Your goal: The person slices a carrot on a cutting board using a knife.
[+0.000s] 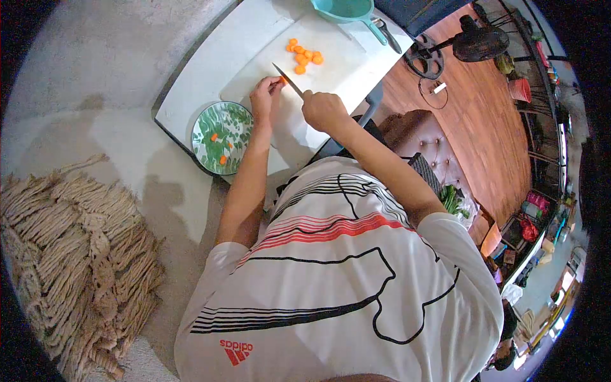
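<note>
My right hand (pixel 324 111) is wrapped round the handle of a knife (pixel 289 81), whose blade points up and to the left over a white cutting board (pixel 344 54). At the blade, my left hand (pixel 266 95) pinches a small piece of carrot (pixel 282 81), mostly hidden by the fingers. Several cut carrot slices (pixel 305 56) lie grouped on the board beyond the knife. Beside my left forearm sits a green and white plate (pixel 223 121) with a few orange pieces on it.
A teal strainer (pixel 344 7) stands at the table's far edge, next to a black handle (pixel 389 38). A fringed hanging (pixel 89 254) is at the left. A tufted seat (pixel 429 143) and a black fan (pixel 480 43) are on the right.
</note>
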Tool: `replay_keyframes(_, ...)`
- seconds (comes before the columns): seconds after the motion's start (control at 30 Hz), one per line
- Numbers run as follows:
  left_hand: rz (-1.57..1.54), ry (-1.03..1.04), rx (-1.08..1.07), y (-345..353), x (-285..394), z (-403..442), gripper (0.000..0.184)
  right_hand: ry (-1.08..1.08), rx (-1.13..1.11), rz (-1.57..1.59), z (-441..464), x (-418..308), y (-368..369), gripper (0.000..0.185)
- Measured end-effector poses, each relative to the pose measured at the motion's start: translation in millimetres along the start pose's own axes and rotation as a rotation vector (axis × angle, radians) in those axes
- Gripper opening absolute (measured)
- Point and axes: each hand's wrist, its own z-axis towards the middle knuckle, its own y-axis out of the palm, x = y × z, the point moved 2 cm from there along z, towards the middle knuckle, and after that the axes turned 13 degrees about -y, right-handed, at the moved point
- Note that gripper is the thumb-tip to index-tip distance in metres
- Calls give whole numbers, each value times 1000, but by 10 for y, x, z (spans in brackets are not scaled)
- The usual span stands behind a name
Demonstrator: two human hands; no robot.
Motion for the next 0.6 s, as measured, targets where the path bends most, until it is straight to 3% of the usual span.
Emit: replay_keyframes(0.6,-59,-23,-52,61,-174,84,13,17,-40,-24,55,-58,152,17)
